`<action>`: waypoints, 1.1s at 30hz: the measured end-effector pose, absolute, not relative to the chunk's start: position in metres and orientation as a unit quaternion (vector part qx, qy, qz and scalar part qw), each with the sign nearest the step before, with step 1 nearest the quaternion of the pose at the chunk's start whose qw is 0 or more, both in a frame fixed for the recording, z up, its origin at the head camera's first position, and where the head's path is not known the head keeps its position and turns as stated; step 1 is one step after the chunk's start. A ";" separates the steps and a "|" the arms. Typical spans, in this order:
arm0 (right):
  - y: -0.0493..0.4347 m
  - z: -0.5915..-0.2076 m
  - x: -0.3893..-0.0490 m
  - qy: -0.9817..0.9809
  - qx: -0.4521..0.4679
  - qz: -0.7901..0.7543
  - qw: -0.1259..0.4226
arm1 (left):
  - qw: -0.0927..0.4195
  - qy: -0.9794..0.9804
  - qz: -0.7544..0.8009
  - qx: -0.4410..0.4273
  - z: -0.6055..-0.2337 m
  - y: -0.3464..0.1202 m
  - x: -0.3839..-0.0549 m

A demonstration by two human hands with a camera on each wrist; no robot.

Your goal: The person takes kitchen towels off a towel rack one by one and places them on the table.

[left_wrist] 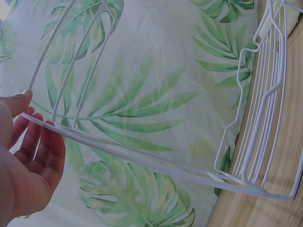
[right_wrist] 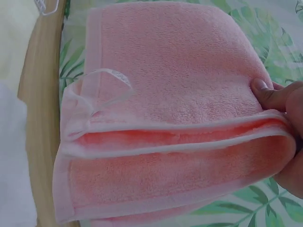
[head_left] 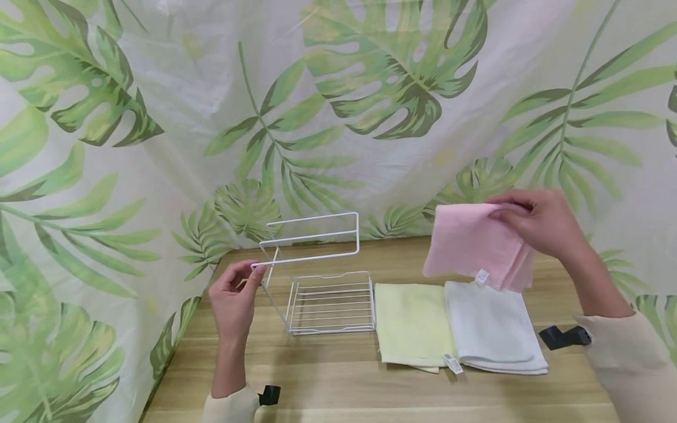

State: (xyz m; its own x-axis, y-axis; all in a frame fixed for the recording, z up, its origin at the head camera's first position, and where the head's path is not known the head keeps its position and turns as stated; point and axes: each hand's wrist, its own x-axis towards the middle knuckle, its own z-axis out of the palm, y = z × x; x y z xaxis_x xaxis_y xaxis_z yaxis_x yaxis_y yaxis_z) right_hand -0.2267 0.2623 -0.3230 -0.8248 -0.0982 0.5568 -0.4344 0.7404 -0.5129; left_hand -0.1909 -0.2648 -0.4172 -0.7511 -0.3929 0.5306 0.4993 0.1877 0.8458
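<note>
A white wire rack (head_left: pixel 332 332) stands on the table, with a slatted base and an upper frame of bars. My left hand (head_left: pixel 236 294) pinches the near corner of that upper frame between thumb and fingers. In the left wrist view the thumb presses the bar's end from above. My right hand (head_left: pixel 539 223) pinches a folded pink towel (head_left: pixel 468 238) at its top edge, and the towel hangs in the air with a white tag at its lower edge. Below it lie a folded yellow towel (head_left: pixel 415 323) and a folded white towel (head_left: pixel 492 326), side by side.
The wooden table (head_left: pixel 328 390) ends at a leaf-patterned curtain (head_left: pixel 185 88) behind and to the left. The yellow towel lies right beside the rack's base. Black straps (head_left: pixel 563 336) show at both sleeves.
</note>
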 end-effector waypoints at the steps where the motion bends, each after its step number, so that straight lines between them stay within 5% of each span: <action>1: 0.265 -0.325 -0.225 -0.899 0.148 0.325 0.252 | 0.351 -0.686 -0.636 -0.039 -0.417 -0.265 -0.191; 33: 0.380 -0.388 -0.187 -0.918 0.158 0.304 0.197 | 0.356 -0.678 -0.642 -0.037 -0.417 -0.256 -0.197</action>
State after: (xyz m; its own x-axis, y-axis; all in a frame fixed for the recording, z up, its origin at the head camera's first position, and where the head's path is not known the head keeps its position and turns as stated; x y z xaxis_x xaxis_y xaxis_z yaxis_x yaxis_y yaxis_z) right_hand -0.1867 0.3804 -0.3882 -0.8723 -0.1706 0.4583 -0.4106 0.7645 -0.4969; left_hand -0.1968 -0.2564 -0.4174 -0.7438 -0.4065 0.5306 0.5074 0.1733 0.8441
